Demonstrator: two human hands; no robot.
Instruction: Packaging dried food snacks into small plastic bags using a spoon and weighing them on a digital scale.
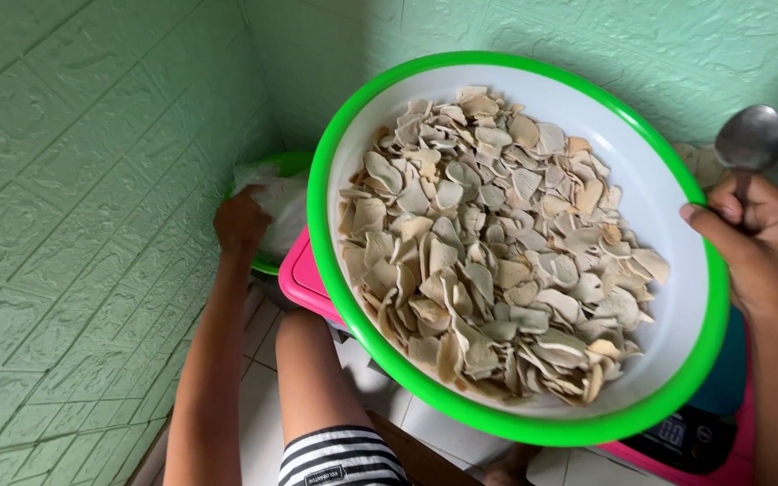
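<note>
A big white basin with a bright green rim fills the middle and right of the frame, tilted toward the camera and heaped with pale, dry, curled chips. The right hand, at the right edge, is closed on the basin's rim, thumb hooked over the green lip, and the same fist clamps the handle of a metal spoon, whose bowl stands up above the knuckles in the upper right.

The left hand is well apart from the basin, at centre left, arm stretched down and away toward the corner of the green embossed wall. Its fingers are curled down onto a crumpled clear plastic bag lying in a second green-rimmed dish, mostly hidden behind the big basin; whether they actually pinch the plastic cannot be told.

So the basin hangs on the right hand alone, with its near rim low in the frame and its far rim against the wall. The bag lies off the basin's left edge, just past the rim, and the left hand is already on it.

Under the basin peeks a pink stand, and at lower right a small scale with a dark display. A bare knee and striped shorts show at the bottom, over white floor tiles.
</note>
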